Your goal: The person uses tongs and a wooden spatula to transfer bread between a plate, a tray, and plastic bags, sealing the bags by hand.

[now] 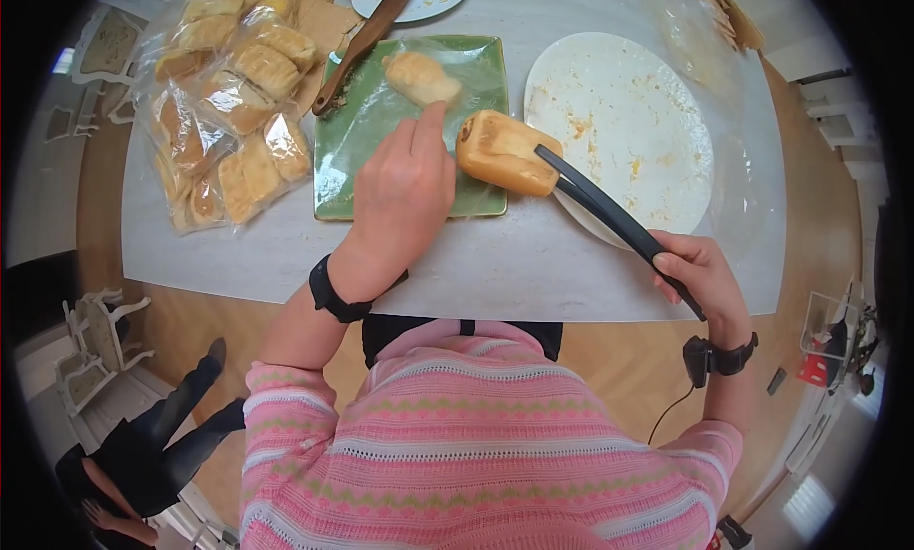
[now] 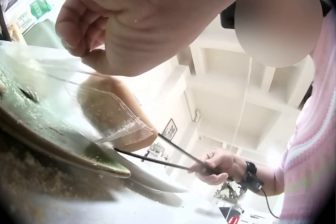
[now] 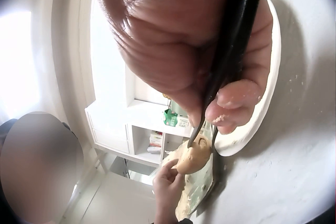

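My left hand (image 1: 407,179) pinches the edge of a clear plastic bag (image 2: 123,113) over the square green plate (image 1: 327,207). One bread roll (image 1: 417,77) lies on that plate under clear film. With my right hand (image 1: 700,269) I grip black tongs (image 1: 609,215) near their handle end. Their tips clamp a browned bread roll (image 1: 503,150), held over the gap between the green plate and a white oval plate (image 1: 666,140). In the left wrist view, the bag's film overlaps the clamped roll, close to its mouth.
Several bagged bread pieces (image 1: 249,174) are piled at the left. A brown wooden utensil (image 1: 371,40) lies across the green plate's far left corner. Crumbs dot the white plate. Behind stands another small plate (image 1: 438,2). Clear plastic (image 1: 681,36) lies at the right back; another person (image 1: 143,455) is lower left.
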